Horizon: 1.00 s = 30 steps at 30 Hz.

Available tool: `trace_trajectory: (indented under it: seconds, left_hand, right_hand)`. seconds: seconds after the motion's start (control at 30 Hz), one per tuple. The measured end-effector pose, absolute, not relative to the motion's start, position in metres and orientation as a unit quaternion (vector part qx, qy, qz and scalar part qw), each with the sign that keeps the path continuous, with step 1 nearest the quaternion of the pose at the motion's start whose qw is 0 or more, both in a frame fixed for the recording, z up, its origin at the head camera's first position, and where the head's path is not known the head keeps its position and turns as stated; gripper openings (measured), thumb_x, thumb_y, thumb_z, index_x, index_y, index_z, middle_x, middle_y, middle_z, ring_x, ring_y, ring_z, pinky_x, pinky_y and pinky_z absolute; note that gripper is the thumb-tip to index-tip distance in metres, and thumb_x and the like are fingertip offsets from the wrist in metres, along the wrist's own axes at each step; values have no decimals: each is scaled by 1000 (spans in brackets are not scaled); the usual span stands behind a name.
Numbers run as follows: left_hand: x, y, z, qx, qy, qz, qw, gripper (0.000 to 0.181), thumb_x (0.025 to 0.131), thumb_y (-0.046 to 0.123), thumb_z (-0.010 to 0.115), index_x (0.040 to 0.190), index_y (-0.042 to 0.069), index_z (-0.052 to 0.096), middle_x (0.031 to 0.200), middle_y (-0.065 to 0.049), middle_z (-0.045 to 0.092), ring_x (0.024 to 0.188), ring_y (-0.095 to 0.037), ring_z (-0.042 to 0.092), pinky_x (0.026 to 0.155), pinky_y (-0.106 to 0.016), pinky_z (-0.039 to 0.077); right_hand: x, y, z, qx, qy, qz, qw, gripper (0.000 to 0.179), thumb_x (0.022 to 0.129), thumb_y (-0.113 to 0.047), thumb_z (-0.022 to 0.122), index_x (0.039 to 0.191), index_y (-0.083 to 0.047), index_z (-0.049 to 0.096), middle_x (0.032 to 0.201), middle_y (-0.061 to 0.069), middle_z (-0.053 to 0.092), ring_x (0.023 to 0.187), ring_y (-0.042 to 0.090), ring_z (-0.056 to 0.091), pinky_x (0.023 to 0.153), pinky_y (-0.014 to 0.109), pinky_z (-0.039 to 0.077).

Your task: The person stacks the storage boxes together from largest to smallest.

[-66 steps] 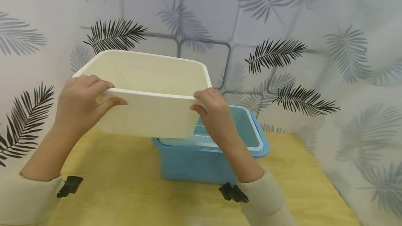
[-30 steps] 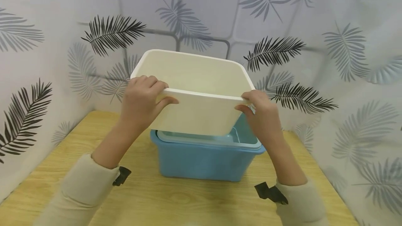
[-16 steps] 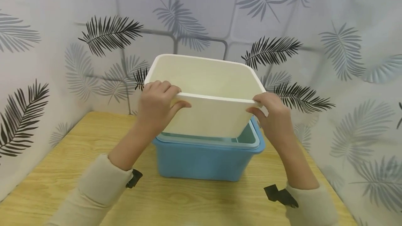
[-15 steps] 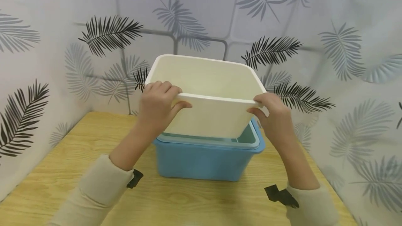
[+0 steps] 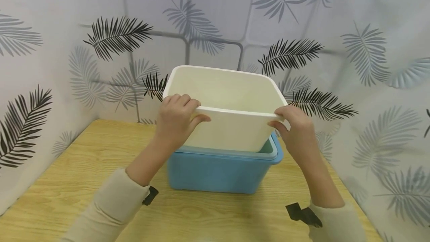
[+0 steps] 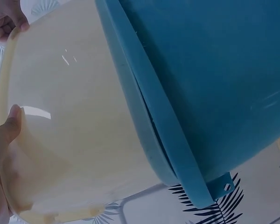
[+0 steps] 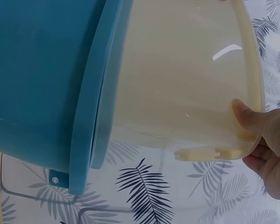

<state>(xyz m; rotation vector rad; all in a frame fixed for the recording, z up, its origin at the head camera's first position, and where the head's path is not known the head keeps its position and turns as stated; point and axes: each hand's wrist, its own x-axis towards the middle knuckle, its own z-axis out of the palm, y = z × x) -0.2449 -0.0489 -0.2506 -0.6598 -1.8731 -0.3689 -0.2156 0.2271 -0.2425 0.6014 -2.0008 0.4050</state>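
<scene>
A cream plastic storage bin (image 5: 231,130), open at the top, is held between both hands over a blue bin (image 5: 215,173). Nested inside the blue one is a light blue bin (image 5: 231,153), its rim just within the blue rim. My left hand (image 5: 176,120) grips the near rim of the cream bin toward its left corner, thumb on the outer wall. At the near right corner my right hand (image 5: 295,124) pinches the same rim. The cream bin's base dips inside the light blue opening and is hidden there; both wrist views show its wall rising out of that rim.
The bins stand on a wood-grain table (image 5: 100,160). Behind and to both sides hangs a pale cloth backdrop (image 5: 215,18) with a leaf print. A small tab with a hole (image 6: 226,187) juts from beneath the blue rim.
Both hands have carried the cream bin rightward over the nested blue bins, then lowered it so its base sits inside the light blue one. The blue bins have stayed in place.
</scene>
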Motion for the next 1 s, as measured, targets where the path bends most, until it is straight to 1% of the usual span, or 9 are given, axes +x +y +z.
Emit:
trace_trajectory:
  seconds: [0.2, 0.5, 0.83, 1.0]
  left_hand:
    - [-248, -47, -260, -279, -783, -164, 531, 40, 64, 42, 73, 78, 5, 66, 69, -8, 63, 63, -24, 54, 66, -35, 43]
    - [-251, -44, -273, -274, -782, -157, 536, 39, 62, 42, 74, 77, 6, 66, 67, -6, 62, 60, -22, 52, 63, -33, 43]
    - [-254, -41, -292, -268, -794, -139, 528, 40, 62, 44, 72, 77, 8, 66, 67, -3, 61, 61, -21, 52, 66, -32, 44]
    - [-255, -40, -304, -264, -801, -141, 519, 39, 62, 44, 73, 77, 8, 66, 67, -3, 61, 61, -20, 52, 65, -31, 43]
  right_hand:
    - [-219, 228, -252, 245, -826, 164, 481, 29, 63, 0, 78, 84, 5, 60, 80, 16, 63, 77, 28, 58, 73, 34, 48]
    - [-221, 227, -265, 221, -839, 170, 467, 26, 65, 0, 77, 85, 5, 61, 81, 16, 64, 79, 30, 58, 74, 38, 50]
    - [-224, 229, -286, 221, -831, 175, 479, 30, 59, 1, 79, 83, 6, 61, 81, 17, 64, 78, 29, 59, 74, 36, 48]
    - [-227, 230, -299, 213, -836, 180, 473, 31, 58, 0, 79, 84, 5, 61, 81, 16, 64, 78, 28, 59, 75, 35, 48]
